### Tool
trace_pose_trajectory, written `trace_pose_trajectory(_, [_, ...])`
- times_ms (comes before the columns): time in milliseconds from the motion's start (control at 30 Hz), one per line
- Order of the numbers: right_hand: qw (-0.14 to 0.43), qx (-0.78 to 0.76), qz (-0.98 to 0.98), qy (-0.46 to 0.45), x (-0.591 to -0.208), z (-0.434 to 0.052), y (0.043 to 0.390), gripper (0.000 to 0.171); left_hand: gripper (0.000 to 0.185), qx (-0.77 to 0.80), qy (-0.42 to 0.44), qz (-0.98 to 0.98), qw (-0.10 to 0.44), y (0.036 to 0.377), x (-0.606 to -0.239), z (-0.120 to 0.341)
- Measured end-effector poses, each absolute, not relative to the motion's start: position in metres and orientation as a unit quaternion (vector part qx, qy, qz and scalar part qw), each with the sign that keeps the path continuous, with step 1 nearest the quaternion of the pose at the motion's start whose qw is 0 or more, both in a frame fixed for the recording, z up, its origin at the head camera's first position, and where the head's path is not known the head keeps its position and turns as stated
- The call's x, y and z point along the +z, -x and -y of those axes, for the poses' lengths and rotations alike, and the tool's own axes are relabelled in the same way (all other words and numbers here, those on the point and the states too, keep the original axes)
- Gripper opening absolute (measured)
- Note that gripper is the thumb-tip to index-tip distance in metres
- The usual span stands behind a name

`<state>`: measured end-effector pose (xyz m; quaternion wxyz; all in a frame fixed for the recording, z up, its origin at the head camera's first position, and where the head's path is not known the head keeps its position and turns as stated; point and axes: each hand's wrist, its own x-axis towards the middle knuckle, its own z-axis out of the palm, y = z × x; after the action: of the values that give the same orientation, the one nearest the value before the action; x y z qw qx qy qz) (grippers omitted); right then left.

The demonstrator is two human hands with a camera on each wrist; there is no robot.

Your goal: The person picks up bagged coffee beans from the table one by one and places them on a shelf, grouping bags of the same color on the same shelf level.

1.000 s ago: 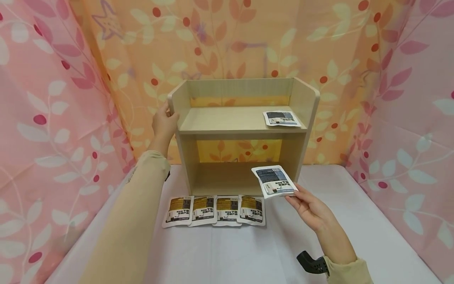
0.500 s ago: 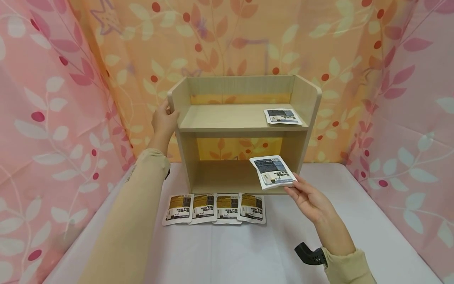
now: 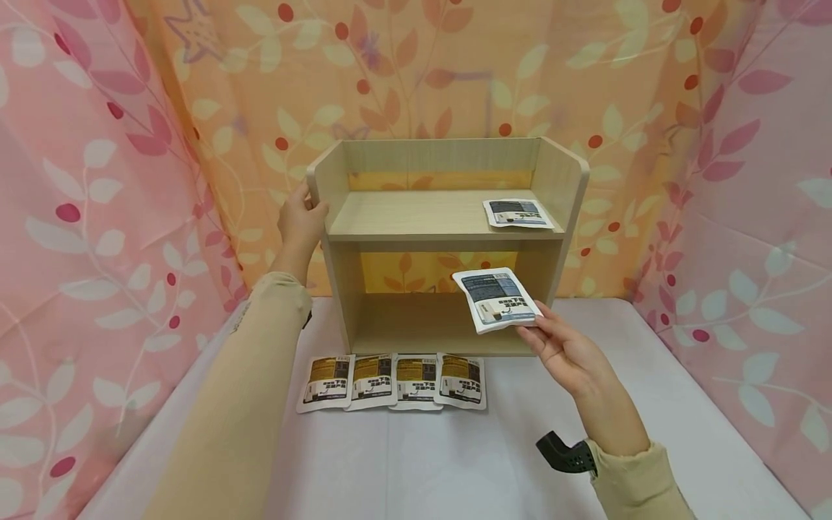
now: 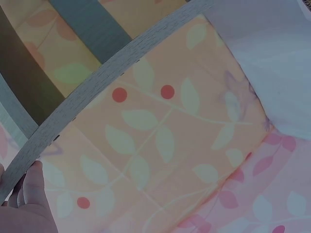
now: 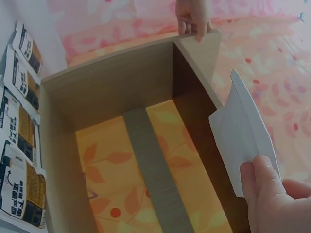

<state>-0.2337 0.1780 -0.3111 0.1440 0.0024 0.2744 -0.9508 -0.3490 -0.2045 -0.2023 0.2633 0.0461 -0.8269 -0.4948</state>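
Observation:
A small wooden two-level shelf stands on the white table. My left hand grips its left side panel near the top; the same hand shows in the right wrist view. My right hand pinches a white sachet with a dark label by its near edge, held in front of the lower opening at the right; the sachet's plain back faces the right wrist camera. Another dark-label sachet lies on the upper board, at its right end.
Several yellow-label sachets lie in a row on the table in front of the shelf, also along the left edge of the right wrist view as sachets. Floral curtains close in the left, back and right sides.
My right hand has lifted the dark-label sachet up and slightly left, from below the shelf's lower board to the height of the lower opening. The left hand has stayed on the side panel.

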Motion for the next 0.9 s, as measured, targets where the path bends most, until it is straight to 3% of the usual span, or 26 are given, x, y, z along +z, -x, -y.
trace_pose_trajectory(900, [0.123, -0.956, -0.264, -0.008, -0.272, -0.165, 0.238, 0.070, 0.052, -0.502, -0.046, 0.823, 0.262, 0.346, -0.202, 0.204])
